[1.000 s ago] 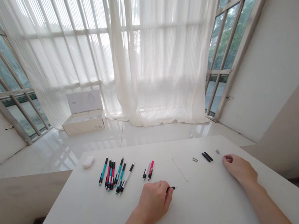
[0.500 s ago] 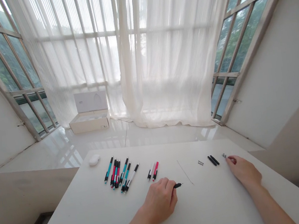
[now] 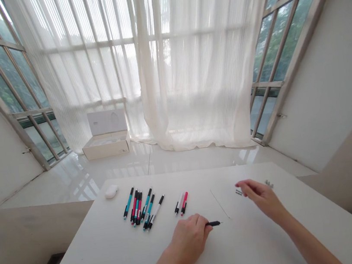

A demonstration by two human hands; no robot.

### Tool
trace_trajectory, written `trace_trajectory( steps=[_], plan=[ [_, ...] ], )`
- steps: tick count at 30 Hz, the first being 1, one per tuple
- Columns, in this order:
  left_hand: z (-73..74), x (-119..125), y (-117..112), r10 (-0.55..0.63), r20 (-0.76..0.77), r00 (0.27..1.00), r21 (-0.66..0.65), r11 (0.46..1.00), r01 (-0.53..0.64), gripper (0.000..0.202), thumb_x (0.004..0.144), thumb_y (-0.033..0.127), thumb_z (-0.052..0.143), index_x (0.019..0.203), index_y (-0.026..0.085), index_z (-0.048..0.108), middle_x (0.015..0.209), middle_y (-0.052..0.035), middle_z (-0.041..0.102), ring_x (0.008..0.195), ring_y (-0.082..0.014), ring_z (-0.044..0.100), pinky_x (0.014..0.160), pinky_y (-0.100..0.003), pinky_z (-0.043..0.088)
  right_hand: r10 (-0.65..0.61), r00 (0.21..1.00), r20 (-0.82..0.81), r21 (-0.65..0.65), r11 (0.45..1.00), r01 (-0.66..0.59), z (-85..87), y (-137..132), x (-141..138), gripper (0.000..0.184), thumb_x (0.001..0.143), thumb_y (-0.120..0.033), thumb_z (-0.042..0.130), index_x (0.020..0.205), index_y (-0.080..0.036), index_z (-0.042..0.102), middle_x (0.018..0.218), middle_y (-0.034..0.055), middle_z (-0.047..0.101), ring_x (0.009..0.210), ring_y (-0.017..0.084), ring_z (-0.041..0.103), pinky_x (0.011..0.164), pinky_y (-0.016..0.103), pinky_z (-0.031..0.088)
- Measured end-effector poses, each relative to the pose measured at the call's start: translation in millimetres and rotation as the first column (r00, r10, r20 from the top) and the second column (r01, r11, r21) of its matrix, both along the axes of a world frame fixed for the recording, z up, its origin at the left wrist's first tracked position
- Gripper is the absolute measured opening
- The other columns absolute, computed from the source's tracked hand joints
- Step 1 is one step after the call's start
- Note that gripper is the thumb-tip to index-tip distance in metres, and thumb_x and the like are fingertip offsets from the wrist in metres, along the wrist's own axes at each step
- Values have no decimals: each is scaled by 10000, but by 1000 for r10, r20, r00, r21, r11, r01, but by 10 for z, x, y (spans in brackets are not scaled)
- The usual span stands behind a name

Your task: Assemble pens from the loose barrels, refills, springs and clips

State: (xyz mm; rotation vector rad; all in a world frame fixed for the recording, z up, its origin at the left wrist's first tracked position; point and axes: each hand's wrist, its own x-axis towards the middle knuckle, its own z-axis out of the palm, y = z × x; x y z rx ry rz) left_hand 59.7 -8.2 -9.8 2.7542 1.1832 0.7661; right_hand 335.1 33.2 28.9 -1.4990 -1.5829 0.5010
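Note:
My left hand (image 3: 192, 236) is closed around a black pen part (image 3: 213, 223) whose thin tip points right, just above the white table (image 3: 116, 263). My right hand (image 3: 260, 196) hovers over the right side with thumb and fingers brought together; anything pinched in them is too small to make out. Right by its fingertips lie small metal springs (image 3: 238, 192). Behind its wrist sit small grey pen tips (image 3: 269, 184). A thin white refill (image 3: 220, 204) lies between the hands. Beyond my left hand are a white pen (image 3: 178, 204) and a pink pen (image 3: 184, 203).
Several teal, pink and white pens (image 3: 144, 210) lie grouped at the left. A white rounded case (image 3: 111, 191) rests near the table's far left corner. On the sill stands an open white box (image 3: 106, 149) before a sheer curtain (image 3: 188, 82).
My right hand has moved left from the grey tips to beside the springs, now covering the spot where two black grips lay. My left hand has shifted slightly, still gripping the black pen part.

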Motion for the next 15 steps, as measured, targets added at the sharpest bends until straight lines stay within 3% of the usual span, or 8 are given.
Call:
trace_trajectory(
  steps=[1, 3, 5, 8, 11, 15],
  plan=[
    [-13, 3, 1, 12, -5, 1000, -2, 1000, -12, 57, 926, 241, 516, 901, 202, 482, 815, 1, 631, 653, -159, 593, 531, -249, 397, 154, 988, 28, -83, 985, -151, 28, -50, -157, 401, 846, -511, 469, 837, -169, 678, 582, -4, 545, 525, 127, 463, 496, 241, 354],
    [-32, 5, 0, 37, -10, 999, -1, 999, -37, 83, 911, 245, 547, 895, 203, 478, 790, 9, 629, 630, -161, 594, 506, -250, 382, 405, 912, 58, -233, 894, -382, 71, -160, -429, 377, 874, -478, 459, 806, -172, 669, 592, -11, 549, 535, 112, 441, 502, 227, 337],
    [-36, 3, -4, 63, 0, 998, 3, 998, -63, 91, 912, 252, 545, 885, 202, 474, 763, 14, 625, 598, -159, 591, 484, -250, 365, 534, 843, 63, -336, 807, -485, 95, -259, -619, 343, 882, -434, 469, 759, -171, 653, 582, -18, 549, 527, 99, 415, 496, 217, 313],
    [-14, -3, -13, 92, 42, 995, 10, 996, -92, 88, 934, 266, 497, 879, 201, 475, 751, 9, 622, 569, -152, 585, 478, -251, 361, 577, 814, 68, -395, 765, -509, 92, -341, -742, 338, 894, -383, 457, 686, -166, 611, 541, -31, 524, 499, 86, 375, 478, 212, 278],
    [23, -10, -17, 73, 85, 994, 12, 997, -75, 65, 931, 257, 472, 906, 199, 485, 786, -5, 627, 585, -149, 591, 499, -254, 385, 569, 818, 84, -391, 774, -498, 77, -350, -752, 345, 900, -356, 437, 644, -167, 571, 529, -31, 519, 483, 83, 362, 470, 215, 263],
    [54, -13, -5, 23, 102, 995, -4, 1000, -23, 94, 945, 225, 403, 944, 197, 492, 827, -24, 627, 649, -160, 609, 549, -263, 425, 561, 824, 79, -314, 799, -513, 104, -346, -736, 170, 865, -306, 494, 773, -187, 574, 625, -22, 574, 549, 101, 438, 514, 220, 316]
  ],
)
